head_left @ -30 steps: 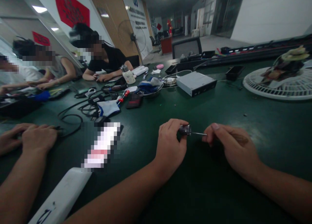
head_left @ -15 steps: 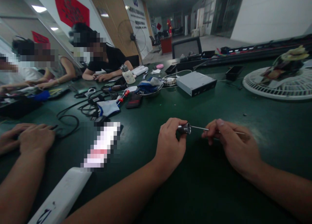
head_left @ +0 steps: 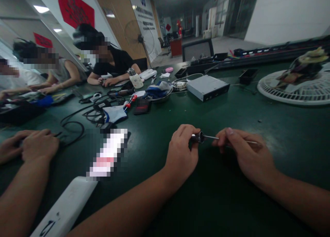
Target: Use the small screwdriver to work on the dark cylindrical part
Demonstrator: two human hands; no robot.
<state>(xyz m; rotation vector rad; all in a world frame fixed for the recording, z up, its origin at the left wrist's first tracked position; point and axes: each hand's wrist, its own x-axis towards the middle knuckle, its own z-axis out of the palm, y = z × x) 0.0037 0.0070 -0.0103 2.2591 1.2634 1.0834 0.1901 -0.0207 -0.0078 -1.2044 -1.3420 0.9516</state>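
My left hand is closed around a short, shiny metal cylinder with a hollow end facing right; the rest of it is hidden in my fingers. From the right, my right hand pinches a thin metal rod-like tool, its shaft reaching leftward. The tool's tip meets the cylinder's open end and seems to go inside, though the exact contact is too small to tell. Both hands are just above the dark green tabletop.
A white fan grille with a motor lies at right, and a grey disc drive sits beyond my hands. Left of me are a blurred-out phone, a white long casing, black cables and another person's hands.
The cylinder has shifted slightly right in my left hand and turned a little. The tool tip, earlier at the upper rim, now points into the opening. My right hand moved slightly left.
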